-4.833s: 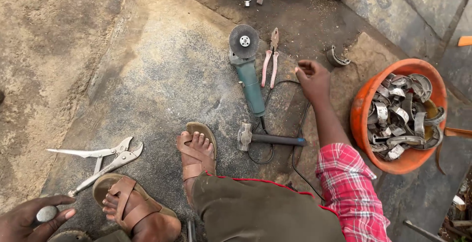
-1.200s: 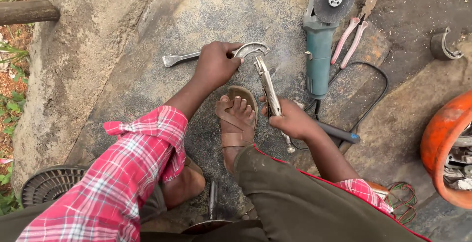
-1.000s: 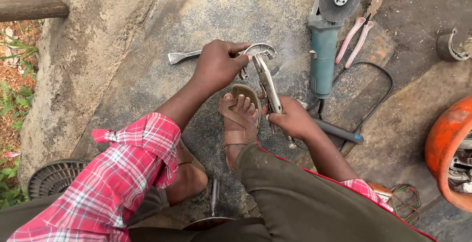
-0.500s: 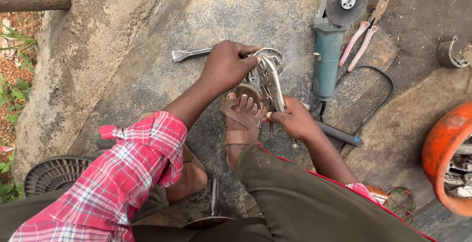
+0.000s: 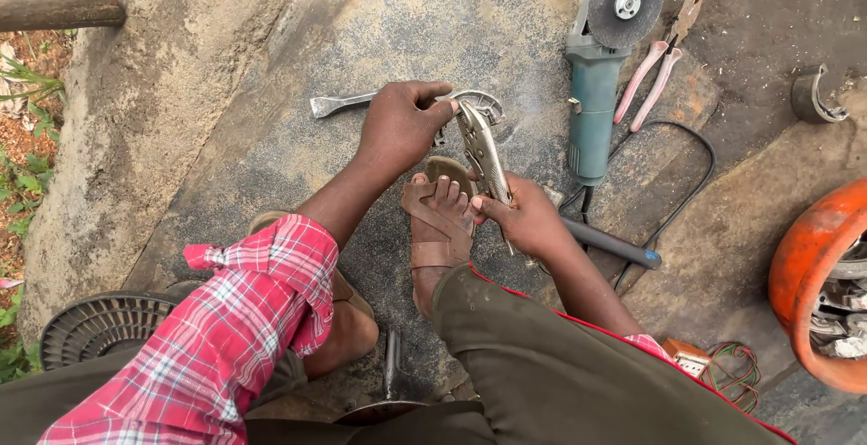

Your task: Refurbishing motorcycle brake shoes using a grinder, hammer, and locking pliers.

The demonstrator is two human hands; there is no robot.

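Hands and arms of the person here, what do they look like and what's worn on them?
Both hands, left hand and right hand, are bare, with no gloves, rings or watch showing. Each arm wears a red, white and blue checked shirt sleeve, pushed up above the forearm.

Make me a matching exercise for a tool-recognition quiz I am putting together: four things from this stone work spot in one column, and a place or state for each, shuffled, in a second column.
Things:
1. locking pliers
2. angle grinder
3. pink-handled pliers
4. orange basin

Places or states:
A. lying on the stone just right of the grinder's disc
B. at the right edge of the view, holding metal pieces
C. held by the right hand, jaws toward a curved metal piece under the left hand
D. lying on the stone, disc away from the person, cable trailing back

Pairs: 1-C, 2-D, 3-A, 4-B
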